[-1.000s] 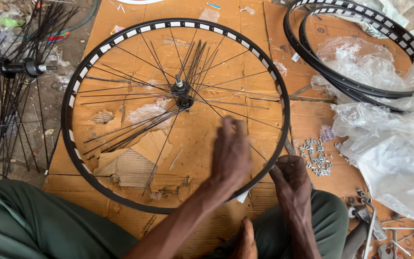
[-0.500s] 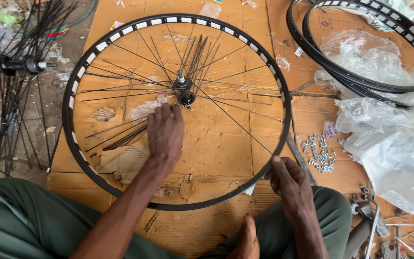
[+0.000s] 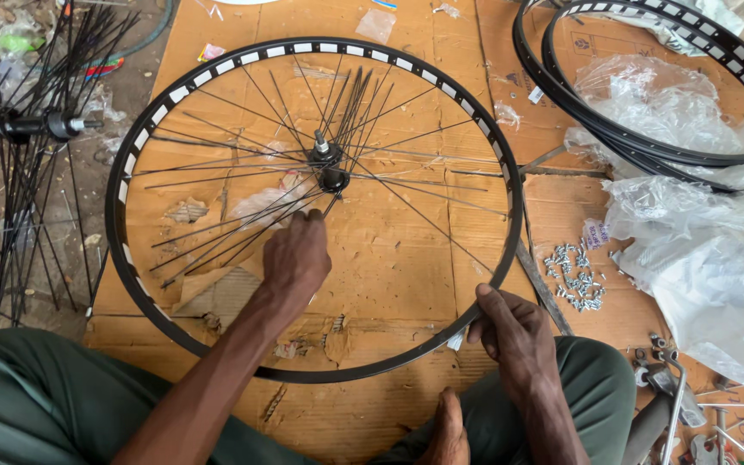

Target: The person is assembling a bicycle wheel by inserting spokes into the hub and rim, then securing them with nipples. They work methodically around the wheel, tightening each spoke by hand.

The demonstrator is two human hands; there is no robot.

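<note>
The wheel rim point(image 3: 510, 215) lies flat on a cardboard sheet point(image 3: 406, 258) on the floor, filling the centre of the frame. Its hub point(image 3: 327, 168) sits slightly above and left of centre, axle pointing up toward the camera.

The left hand point(image 3: 296, 258) is inside the rim, directly below the hub and nearer to it than the other hand. Its fingers point(image 3: 303, 226) are curled and closed around the loose spokes point(image 3: 226, 237) where they gather under the hub. These spokes run with their long axis from the hub down toward the lower left of the rim.

The right hand point(image 3: 518, 331) grips the rim at the lower right, fingers wrapped over its edge, well apart from the hub.

Packages and labels:
- White rectangular stickers run around the top arc of the rim.
- A heap of small silver spoke nipples point(image 3: 574, 275) lies just right of the rim.
- Clear plastic bags point(image 3: 699, 258) fill the right side of the frame.
- Two further black rims point(image 3: 579, 103) with white stickers lie at the upper right.
- A second spoked hub point(image 3: 40, 127) rests at the upper left.
</note>
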